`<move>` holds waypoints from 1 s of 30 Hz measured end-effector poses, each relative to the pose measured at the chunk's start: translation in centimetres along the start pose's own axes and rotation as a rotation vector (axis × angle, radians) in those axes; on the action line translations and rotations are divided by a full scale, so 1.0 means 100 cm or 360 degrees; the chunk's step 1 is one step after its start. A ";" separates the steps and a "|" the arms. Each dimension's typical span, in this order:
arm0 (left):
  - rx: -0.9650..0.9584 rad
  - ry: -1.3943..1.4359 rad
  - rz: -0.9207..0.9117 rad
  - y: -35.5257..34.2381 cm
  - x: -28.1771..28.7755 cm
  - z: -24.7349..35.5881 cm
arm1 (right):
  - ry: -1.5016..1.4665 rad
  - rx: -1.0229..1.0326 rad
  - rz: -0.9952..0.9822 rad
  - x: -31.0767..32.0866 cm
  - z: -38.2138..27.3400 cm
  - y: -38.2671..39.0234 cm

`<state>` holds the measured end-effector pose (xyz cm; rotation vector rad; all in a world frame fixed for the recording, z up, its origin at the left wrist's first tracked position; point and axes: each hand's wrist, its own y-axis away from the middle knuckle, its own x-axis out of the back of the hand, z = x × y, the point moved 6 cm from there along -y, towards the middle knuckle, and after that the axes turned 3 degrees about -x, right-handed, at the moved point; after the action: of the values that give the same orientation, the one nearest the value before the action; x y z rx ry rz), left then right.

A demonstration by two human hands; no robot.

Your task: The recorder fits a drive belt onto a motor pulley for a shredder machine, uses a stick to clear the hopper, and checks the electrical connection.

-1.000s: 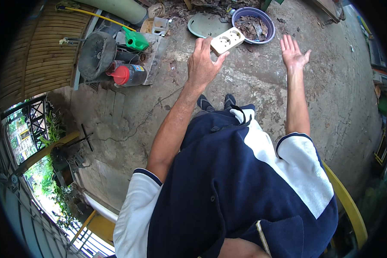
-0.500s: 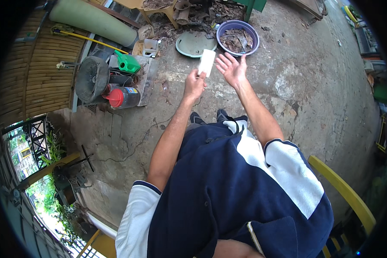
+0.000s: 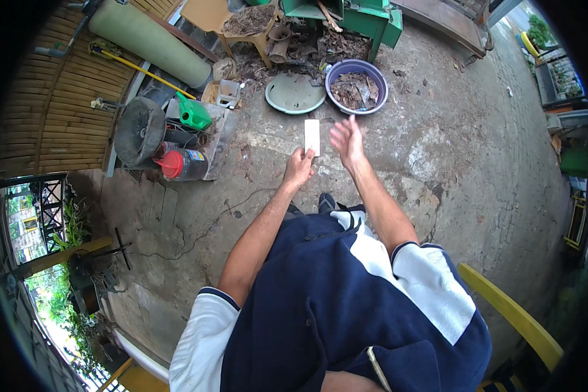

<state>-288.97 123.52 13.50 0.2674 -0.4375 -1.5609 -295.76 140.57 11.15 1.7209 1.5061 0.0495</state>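
My left hand (image 3: 298, 168) is closed on the lower end of a flat white phone-like object (image 3: 312, 135), which points away from me. To its right, my right hand (image 3: 350, 142) is raised with its fingers stretched out, slightly blurred, and holds nothing. A small gap separates it from the white object. Just beyond my right hand sits a purple basin (image 3: 357, 112) with dry leaves (image 3: 353, 89) in it. Left of the basin, a round grey-green shallow dish or lid (image 3: 295, 93) lies on the floor.
At the left stand a green watering can (image 3: 193, 113), a dark jar with a red lid (image 3: 181, 164) and a worn tyre-like ring (image 3: 140, 132). A tan chair (image 3: 258, 40) and green cabinet (image 3: 354, 29) are at the back. A cable (image 3: 206, 228) crosses the concrete floor.
The view has tilted, so basin, dish and both hands appear lower. My right hand has turned from palm up to more sideways. The white object stands straighter in the picture, still in my left hand.
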 end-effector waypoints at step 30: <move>-0.0190 -0.1932 0.1950 0.430 0.514 -0.177 | -0.0488 0.0574 0.0860 0.298 -0.285 -0.012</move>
<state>-244.80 70.71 21.38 -0.9623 -1.1454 -0.3497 -303.28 180.91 15.21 2.2661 0.8312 -0.2083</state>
